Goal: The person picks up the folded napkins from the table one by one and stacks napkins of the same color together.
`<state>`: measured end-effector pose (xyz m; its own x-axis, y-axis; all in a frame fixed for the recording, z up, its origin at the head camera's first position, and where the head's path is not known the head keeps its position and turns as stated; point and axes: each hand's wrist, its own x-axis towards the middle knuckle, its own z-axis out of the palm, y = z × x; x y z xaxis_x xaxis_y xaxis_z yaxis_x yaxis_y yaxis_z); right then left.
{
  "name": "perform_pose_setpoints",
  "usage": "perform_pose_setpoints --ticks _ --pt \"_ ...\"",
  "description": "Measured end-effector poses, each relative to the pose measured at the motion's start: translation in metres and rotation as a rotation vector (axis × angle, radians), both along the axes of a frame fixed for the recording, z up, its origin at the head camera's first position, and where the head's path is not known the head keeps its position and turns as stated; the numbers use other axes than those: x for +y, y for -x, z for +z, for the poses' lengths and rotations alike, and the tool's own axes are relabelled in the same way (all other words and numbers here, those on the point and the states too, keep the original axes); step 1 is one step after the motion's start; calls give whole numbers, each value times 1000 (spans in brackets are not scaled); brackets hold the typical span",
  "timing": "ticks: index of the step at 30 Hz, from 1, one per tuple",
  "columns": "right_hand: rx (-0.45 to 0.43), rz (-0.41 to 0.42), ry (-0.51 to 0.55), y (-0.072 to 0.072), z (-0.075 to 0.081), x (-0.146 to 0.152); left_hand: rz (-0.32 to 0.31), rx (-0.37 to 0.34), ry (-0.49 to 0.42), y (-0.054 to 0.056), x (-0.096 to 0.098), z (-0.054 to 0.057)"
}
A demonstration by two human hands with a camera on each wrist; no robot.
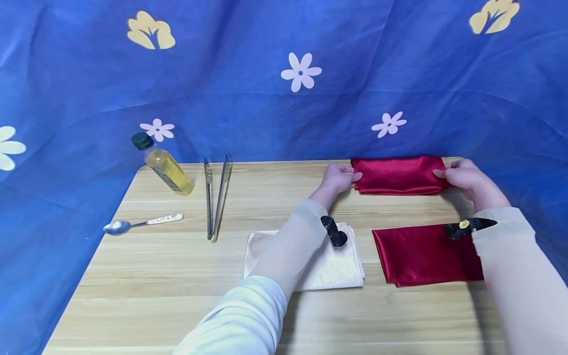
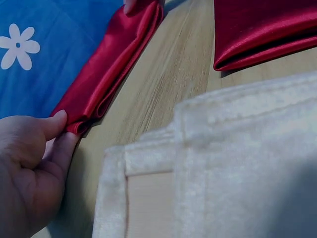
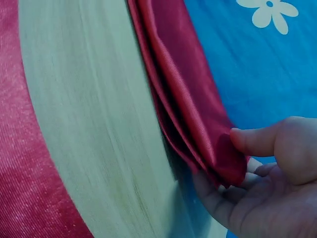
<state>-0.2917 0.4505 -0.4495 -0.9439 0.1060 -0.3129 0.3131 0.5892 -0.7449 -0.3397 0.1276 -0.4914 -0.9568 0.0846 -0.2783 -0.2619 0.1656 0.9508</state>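
Observation:
A folded red satin cloth (image 1: pixel 399 175) lies along the far right edge of the table, held at both ends. My left hand (image 1: pixel 338 178) pinches its left end; in the left wrist view the thumb (image 2: pixel 58 121) presses on top with fingers beneath. My right hand (image 1: pixel 466 180) pinches the right end, and the right wrist view shows the thumb (image 3: pixel 247 140) over the stacked folds and fingers under them. Nearer me lies a second folded red cloth (image 1: pixel 426 256), partly behind my right forearm. A folded white cloth (image 1: pixel 333 266) sits beneath my left forearm, which hides part of it.
On the left of the wooden table (image 1: pixel 155 296) are a spoon (image 1: pixel 142 224) with a white handle, metal tongs (image 1: pixel 215 207), and a tilted bottle of yellow liquid (image 1: pixel 170 170) with a dark green cap. A blue flowered curtain (image 1: pixel 239 88) hangs behind.

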Motion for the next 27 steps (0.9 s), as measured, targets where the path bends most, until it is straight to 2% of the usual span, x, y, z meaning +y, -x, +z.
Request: perform_pose_setpoints --ticks 4,6,13,16,23,27 --pt "-64 -2 107 2 3 -1 -1 -13 -17 0 -1 1" --pt "-91 -15 119 2 2 -1 -1 -18 -14 -1 -2 2" --pt "-110 2 -20 3 -3 -7 -5 -4 -15 -3 -2 3" --pt "-100 13 -19 1 1 -10 -11 -16 -20 -2 -3 2" --pt "-70 -15 156 4 6 -13 -19 -17 -19 -1 -3 3" --pt "-49 -42 167 4 3 -12 -18 -19 1 -1 -3 4"
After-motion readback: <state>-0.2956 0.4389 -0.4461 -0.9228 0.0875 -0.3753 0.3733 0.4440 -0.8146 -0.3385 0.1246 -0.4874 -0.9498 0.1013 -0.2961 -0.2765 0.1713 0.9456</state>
